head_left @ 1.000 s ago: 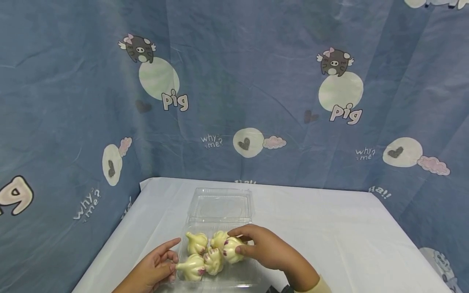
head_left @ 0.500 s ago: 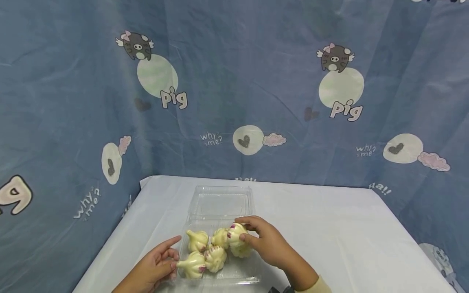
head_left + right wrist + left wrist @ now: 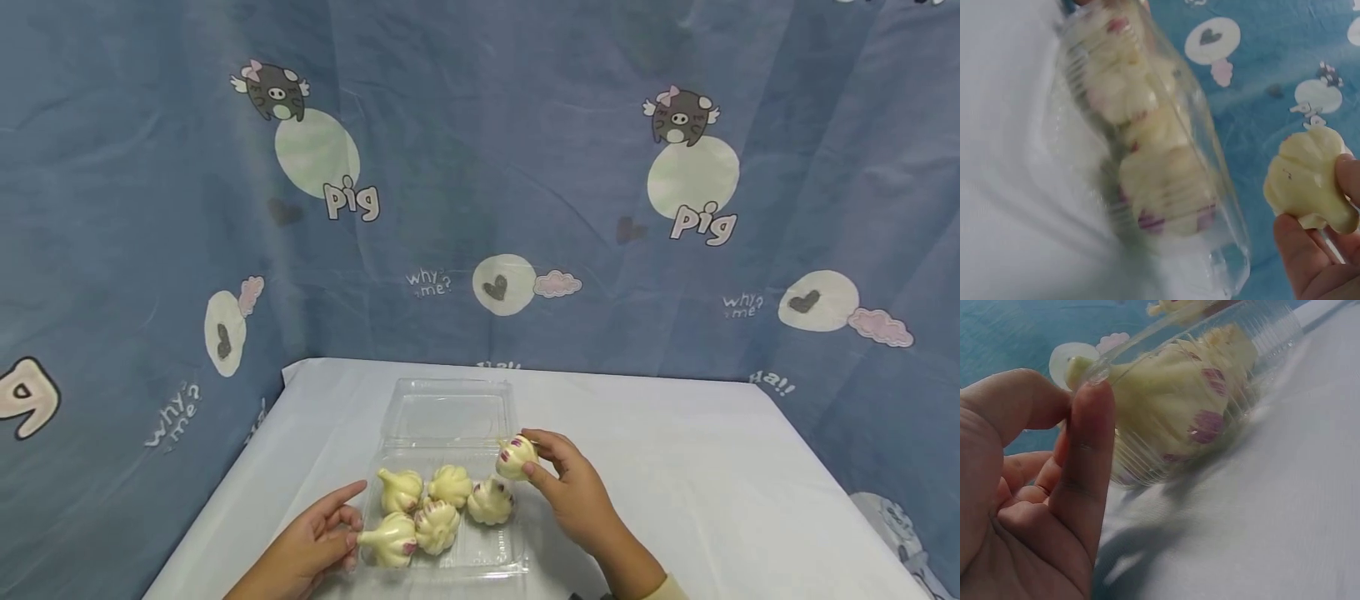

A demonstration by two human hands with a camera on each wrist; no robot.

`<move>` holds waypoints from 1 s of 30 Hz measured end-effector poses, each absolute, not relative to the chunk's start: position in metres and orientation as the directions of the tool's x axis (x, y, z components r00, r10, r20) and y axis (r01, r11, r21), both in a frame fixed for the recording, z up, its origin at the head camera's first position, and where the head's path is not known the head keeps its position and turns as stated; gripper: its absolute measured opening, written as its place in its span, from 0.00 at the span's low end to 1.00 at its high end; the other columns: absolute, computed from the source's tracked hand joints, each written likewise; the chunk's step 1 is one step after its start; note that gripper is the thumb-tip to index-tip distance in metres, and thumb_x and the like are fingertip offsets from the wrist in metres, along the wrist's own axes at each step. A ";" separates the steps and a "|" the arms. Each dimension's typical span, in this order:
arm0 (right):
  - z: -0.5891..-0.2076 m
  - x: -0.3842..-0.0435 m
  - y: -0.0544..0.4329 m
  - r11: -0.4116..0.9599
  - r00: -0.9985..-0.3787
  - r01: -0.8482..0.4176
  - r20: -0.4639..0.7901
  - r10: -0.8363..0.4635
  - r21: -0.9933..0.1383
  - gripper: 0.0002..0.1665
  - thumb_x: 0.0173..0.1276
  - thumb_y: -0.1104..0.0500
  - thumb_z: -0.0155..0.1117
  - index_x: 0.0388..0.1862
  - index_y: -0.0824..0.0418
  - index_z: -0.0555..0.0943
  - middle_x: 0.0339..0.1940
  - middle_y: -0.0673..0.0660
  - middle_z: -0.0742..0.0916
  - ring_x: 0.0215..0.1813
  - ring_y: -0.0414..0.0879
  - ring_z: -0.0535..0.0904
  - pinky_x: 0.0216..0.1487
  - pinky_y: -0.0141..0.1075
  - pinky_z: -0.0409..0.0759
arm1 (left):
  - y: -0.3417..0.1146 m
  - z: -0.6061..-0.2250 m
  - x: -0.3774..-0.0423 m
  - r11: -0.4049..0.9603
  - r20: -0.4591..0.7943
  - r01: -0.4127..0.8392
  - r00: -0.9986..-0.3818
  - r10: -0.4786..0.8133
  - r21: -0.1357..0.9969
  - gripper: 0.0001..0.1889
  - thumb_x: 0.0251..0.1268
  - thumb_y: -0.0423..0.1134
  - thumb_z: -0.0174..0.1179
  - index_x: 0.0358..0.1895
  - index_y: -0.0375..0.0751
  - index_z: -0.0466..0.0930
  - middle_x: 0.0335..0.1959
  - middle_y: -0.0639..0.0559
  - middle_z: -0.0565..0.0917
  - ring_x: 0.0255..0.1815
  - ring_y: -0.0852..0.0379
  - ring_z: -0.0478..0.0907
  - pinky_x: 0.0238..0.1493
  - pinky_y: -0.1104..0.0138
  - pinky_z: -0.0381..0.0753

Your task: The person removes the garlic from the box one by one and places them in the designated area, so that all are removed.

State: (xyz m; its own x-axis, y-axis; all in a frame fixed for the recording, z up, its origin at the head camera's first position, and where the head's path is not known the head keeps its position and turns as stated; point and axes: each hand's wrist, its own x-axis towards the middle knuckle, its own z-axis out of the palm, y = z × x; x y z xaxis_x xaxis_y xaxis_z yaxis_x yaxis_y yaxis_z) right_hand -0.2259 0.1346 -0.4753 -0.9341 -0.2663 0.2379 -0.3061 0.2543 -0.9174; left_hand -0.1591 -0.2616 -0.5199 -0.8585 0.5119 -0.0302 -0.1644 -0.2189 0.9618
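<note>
In the head view, a clear plastic clamshell box (image 3: pixel 480 557) lies with its lid (image 3: pixel 450 414) folded back. Several garlic bulbs (image 3: pixel 437 527) sit inside it, cream with purple patches. My right hand (image 3: pixel 573 487) pinches another garlic bulb (image 3: pixel 517 457) between thumb and fingers, over the box's right side. That same bulb (image 3: pixel 1307 178) shows its cream underside in the right wrist view, apart from the box. At the box's left side, my left hand (image 3: pixel 311 542) pinches the rim, close to one bulb's stem. The left wrist view shows its fingertips (image 3: pixel 1096 394) right at the rim.
A white cloth (image 3: pixel 675 483) covers the table, stretching to the right of the box. Behind and beside it hangs a blue printed curtain (image 3: pixel 420 167). A small dark object (image 3: pixel 588 596) shows at the bottom edge near the right forearm.
My right hand has lifted its garlic bulb from among the others and carried it right and away from me, uncovering a bulb below. The left hand keeps its place at the box.
</note>
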 end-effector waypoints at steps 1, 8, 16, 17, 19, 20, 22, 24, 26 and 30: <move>-0.477 -0.227 0.136 0.255 -0.940 -0.296 0.234 -0.247 -0.920 0.25 0.75 0.54 0.69 0.70 0.44 0.80 0.70 0.51 0.80 0.71 0.49 0.77 0.79 0.59 0.64 | -0.261 -0.520 -0.160 -0.216 -0.028 -0.160 -0.860 0.509 0.963 0.38 0.83 0.29 0.49 0.85 0.33 0.37 0.50 0.55 0.75 0.40 0.62 0.81 0.47 0.69 0.86; -0.487 -0.232 0.148 0.280 -0.962 -0.253 0.211 -0.172 -0.926 0.26 0.75 0.57 0.69 0.70 0.47 0.79 0.70 0.51 0.80 0.73 0.52 0.76 0.77 0.57 0.67 | -0.258 -0.520 -0.160 -0.192 -0.061 -0.179 -0.866 0.497 0.965 0.40 0.83 0.30 0.50 0.84 0.28 0.33 0.50 0.55 0.75 0.40 0.62 0.81 0.46 0.69 0.86; -0.499 -0.239 0.157 0.180 -0.981 -0.174 0.153 -0.122 -0.968 0.28 0.74 0.62 0.69 0.72 0.58 0.77 0.69 0.56 0.82 0.71 0.54 0.78 0.69 0.44 0.80 | -0.260 -0.519 -0.159 -0.225 -0.029 -0.164 -0.863 0.505 0.960 0.34 0.84 0.30 0.49 0.85 0.39 0.46 0.50 0.57 0.76 0.40 0.63 0.81 0.46 0.70 0.86; -0.499 -0.240 0.158 0.156 -0.983 -0.162 0.145 -0.117 -0.974 0.28 0.74 0.64 0.69 0.72 0.59 0.77 0.69 0.58 0.82 0.71 0.55 0.78 0.64 0.41 0.83 | -0.260 -0.519 -0.159 -0.227 -0.028 -0.165 -0.862 0.506 0.960 0.33 0.84 0.30 0.50 0.84 0.41 0.48 0.50 0.57 0.76 0.40 0.63 0.81 0.46 0.70 0.86; -0.501 -0.241 0.161 0.116 -0.986 -0.137 0.124 -0.110 -0.984 0.29 0.75 0.66 0.67 0.72 0.62 0.75 0.69 0.60 0.81 0.71 0.56 0.78 0.57 0.36 0.86 | -0.260 -0.519 -0.159 -0.226 -0.032 -0.167 -0.863 0.505 0.960 0.32 0.84 0.30 0.50 0.84 0.44 0.50 0.49 0.57 0.76 0.40 0.64 0.81 0.46 0.70 0.86; -0.502 -0.241 0.162 0.100 -0.987 -0.128 0.117 -0.107 -0.987 0.29 0.75 0.67 0.67 0.73 0.63 0.75 0.70 0.61 0.80 0.71 0.56 0.78 0.56 0.35 0.86 | -0.260 -0.519 -0.159 -0.224 -0.036 -0.170 -0.864 0.503 0.960 0.32 0.84 0.30 0.50 0.84 0.44 0.50 0.49 0.57 0.76 0.40 0.64 0.81 0.46 0.70 0.86; -0.504 -0.242 0.165 0.108 -0.988 -0.131 0.120 -0.099 -0.986 0.28 0.75 0.68 0.66 0.72 0.64 0.75 0.69 0.62 0.80 0.70 0.57 0.78 0.55 0.35 0.87 | -0.260 -0.519 -0.158 -0.219 -0.043 -0.174 -0.864 0.501 0.960 0.33 0.84 0.31 0.50 0.84 0.43 0.49 0.49 0.57 0.76 0.40 0.64 0.81 0.46 0.71 0.86; -0.507 -0.243 0.168 0.131 -0.988 -0.134 0.122 -0.092 -0.982 0.28 0.75 0.68 0.65 0.72 0.65 0.75 0.69 0.63 0.80 0.70 0.57 0.78 0.55 0.36 0.87 | -0.260 -0.519 -0.158 -0.218 -0.046 -0.178 -0.864 0.501 0.959 0.34 0.84 0.31 0.50 0.84 0.41 0.48 0.49 0.57 0.76 0.40 0.64 0.81 0.46 0.70 0.86; -0.511 -0.244 0.172 0.155 -0.989 -0.135 0.122 -0.089 -0.979 0.27 0.75 0.68 0.65 0.72 0.66 0.75 0.68 0.64 0.81 0.69 0.58 0.79 0.55 0.37 0.87 | -0.260 -0.518 -0.159 -0.221 -0.043 -0.177 -0.862 0.504 0.959 0.34 0.84 0.31 0.50 0.85 0.40 0.47 0.50 0.57 0.76 0.40 0.64 0.81 0.46 0.70 0.86; -0.518 -0.246 0.180 0.203 -0.994 -0.100 0.088 -0.069 -0.974 0.27 0.76 0.66 0.65 0.72 0.65 0.75 0.68 0.64 0.82 0.70 0.59 0.79 0.57 0.33 0.85 | -0.261 -0.519 -0.160 -0.233 -0.026 -0.169 -0.857 0.515 0.958 0.32 0.84 0.30 0.49 0.84 0.42 0.49 0.50 0.57 0.76 0.40 0.63 0.81 0.47 0.70 0.86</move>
State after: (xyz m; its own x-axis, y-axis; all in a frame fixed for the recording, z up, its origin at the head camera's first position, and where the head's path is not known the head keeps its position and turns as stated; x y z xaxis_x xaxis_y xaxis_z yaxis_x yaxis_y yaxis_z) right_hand -0.2456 0.1798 -0.5183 -0.9937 -0.0688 0.0879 -0.1002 0.2027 -0.9741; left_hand -0.1600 -0.2611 -0.5187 -0.8568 0.5150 -0.0262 -0.1691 -0.2327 0.9577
